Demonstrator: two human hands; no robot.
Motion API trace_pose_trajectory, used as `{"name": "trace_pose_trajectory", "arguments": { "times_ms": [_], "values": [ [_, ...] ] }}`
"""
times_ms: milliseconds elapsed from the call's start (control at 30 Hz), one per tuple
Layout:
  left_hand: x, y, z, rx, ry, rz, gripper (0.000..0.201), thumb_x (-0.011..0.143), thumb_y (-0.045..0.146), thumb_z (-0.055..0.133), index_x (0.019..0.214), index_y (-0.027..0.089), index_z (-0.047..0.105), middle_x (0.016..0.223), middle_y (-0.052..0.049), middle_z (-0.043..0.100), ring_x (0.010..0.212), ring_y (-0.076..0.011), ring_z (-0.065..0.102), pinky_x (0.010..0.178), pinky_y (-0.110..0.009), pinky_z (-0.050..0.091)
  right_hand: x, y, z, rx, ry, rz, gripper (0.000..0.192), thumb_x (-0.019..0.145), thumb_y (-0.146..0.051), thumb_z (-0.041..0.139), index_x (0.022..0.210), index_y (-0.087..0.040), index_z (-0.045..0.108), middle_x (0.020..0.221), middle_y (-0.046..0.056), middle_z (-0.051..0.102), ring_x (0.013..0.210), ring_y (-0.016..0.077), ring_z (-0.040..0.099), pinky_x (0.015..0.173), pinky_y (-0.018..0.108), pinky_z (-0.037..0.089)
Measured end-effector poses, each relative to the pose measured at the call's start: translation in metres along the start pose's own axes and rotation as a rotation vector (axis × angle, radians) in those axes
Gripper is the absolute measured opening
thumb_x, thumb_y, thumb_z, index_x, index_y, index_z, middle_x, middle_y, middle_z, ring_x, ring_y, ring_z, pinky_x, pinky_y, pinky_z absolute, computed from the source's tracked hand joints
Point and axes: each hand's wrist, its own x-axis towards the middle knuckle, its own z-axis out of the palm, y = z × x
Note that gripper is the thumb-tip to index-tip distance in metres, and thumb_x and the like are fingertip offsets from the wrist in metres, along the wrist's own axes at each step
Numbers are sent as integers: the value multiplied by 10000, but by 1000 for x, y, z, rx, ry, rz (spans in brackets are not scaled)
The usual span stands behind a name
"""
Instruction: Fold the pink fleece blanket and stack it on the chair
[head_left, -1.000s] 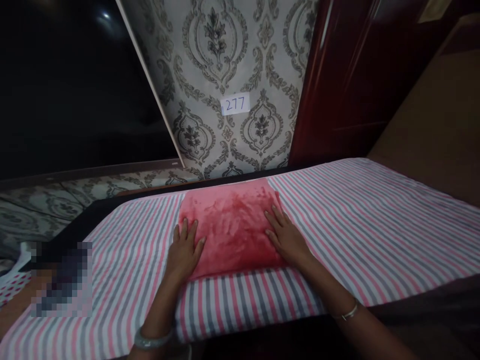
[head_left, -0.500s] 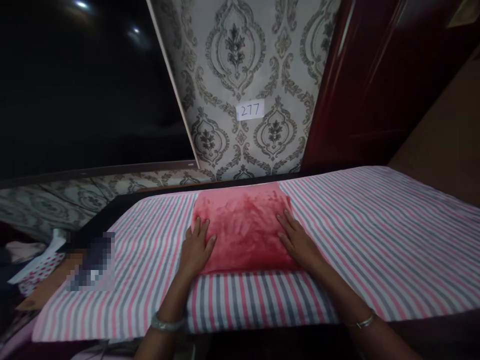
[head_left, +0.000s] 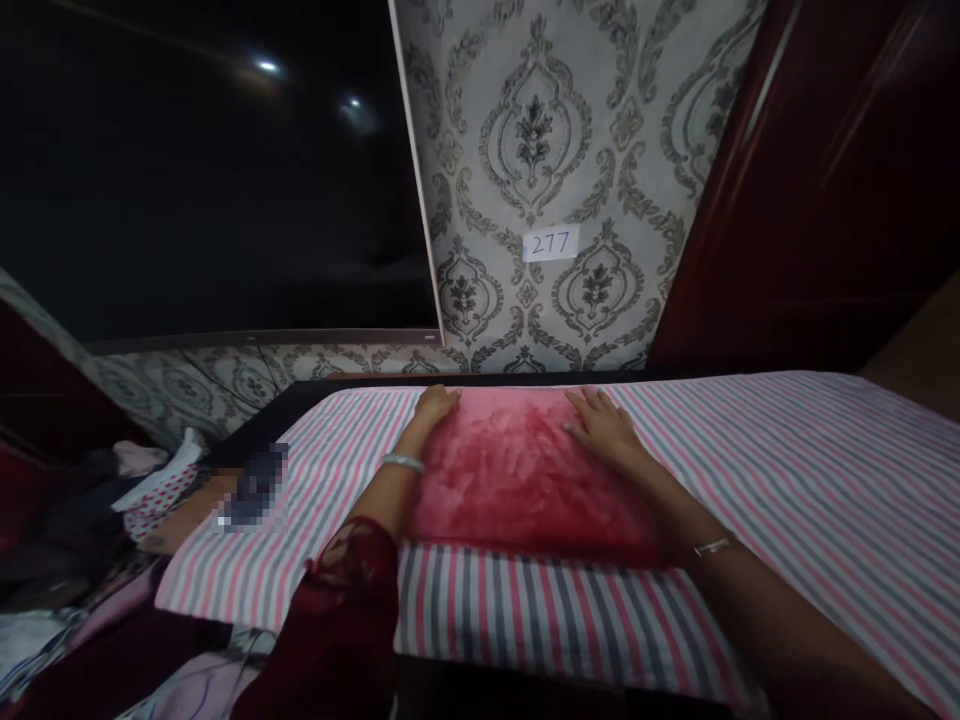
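Note:
A red plush cloth (head_left: 525,470), folded into a rough rectangle, lies on a pink, white and grey striped cloth (head_left: 750,470). At its far left corner is my left hand (head_left: 437,402), the fingers bunched and curled at the edge; the fingertips are partly hidden. My right hand (head_left: 606,425) rests on the red cloth near its far right corner, fingers spread and lying flat. Smudged light and dark patches mark the plush surface. Its near edge runs along the striped cloth's front part.
Behind the table is a patterned wall with a paper label reading 277 (head_left: 551,243). A large dark screen (head_left: 225,200) hangs on the left, and a dark red glossy panel (head_left: 787,200) stands right. A polka-dot item (head_left: 154,500) and heaped fabrics lie at the left.
Both hands have moved away from me, from the sides of the red cloth to its far corners. My left fingers were spread and are now bunched. The view has shifted left.

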Motion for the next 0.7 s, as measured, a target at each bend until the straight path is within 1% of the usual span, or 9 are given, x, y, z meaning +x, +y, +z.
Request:
{"name": "trace_pose_trajectory", "arguments": {
  "times_ms": [33,100,167,200,267,367,433,567,700],
  "values": [
    [10,5,1,2,-7,-40,457,938,450,561,1196,88,673,1270,-220,673,1275,-315,586,996,-348,474,8,-3,0,-4,-9,23,584,991,-426,420,1548,-252,388,1622,123,301,1491,338,252,1123,580,335],
    [23,11,6,1,-11,-104,441,938,476,575,1168,112,673,1248,-191,681,1229,-301,611,1008,-420,479,19,-5,4,-9,-13,68,574,1007,-446,370,1550,-260,382,1624,124,296,1493,337,245,1123,602,318],
    [28,11,14,-9,-4,-128,423,938,476,592,1193,145,651,1269,-137,662,1193,-267,619,1028,-490,474,23,-4,12,-5,-21,109,572,1016,-464,324,1547,-260,387,1615,130,312,1489,341,254,1115,617,313],
    [27,8,19,-18,3,-123,411,940,463,597,1210,156,640,1279,-117,654,1184,-253,619,1033,-506,471,23,-3,18,-1,-23,123,567,1019,-467,309,1539,-263,401,1608,131,328,1480,344,273,1106,620,322],
    [24,-1,29,-45,29,-89,373,961,399,574,1252,171,623,1303,-111,649,1197,-243,613,1037,-470,467,19,0,29,10,-7,132,554,1021,-467,298,1518,-267,439,1592,125,360,1456,347,319,1091,604,346],
    [19,-17,42,-91,86,-42,346,991,264,469,1305,210,604,1328,-89,661,1221,-210,612,1006,-339,462,12,3,42,18,51,120,543,1023,-464,314,1504,-262,463,1587,108,374,1429,350,357,1095,559,362],
    [20,-27,47,-114,123,-35,365,990,210,407,1289,230,615,1306,-62,682,1202,-185,624,965,-279,463,8,4,47,11,78,115,545,1026,-467,316,1505,-256,463,1588,107,371,1425,352,358,1094,549,367],
    [27,-36,52,-127,174,-65,385,977,170,359,1247,201,632,1254,-75,707,1152,-193,647,925,-275,475,7,4,50,7,113,104,551,1031,-466,281,1500,-249,472,1576,113,389,1404,349,383,1067,546,400],
    [28,-34,54,-108,188,-82,382,964,170,379,1251,196,630,1268,-92,698,1156,-217,644,924,-297,474,6,4,52,19,151,91,550,1026,-461,290,1483,-234,493,1557,124,415,1376,350,413,1067,547,404]
  ]
}}
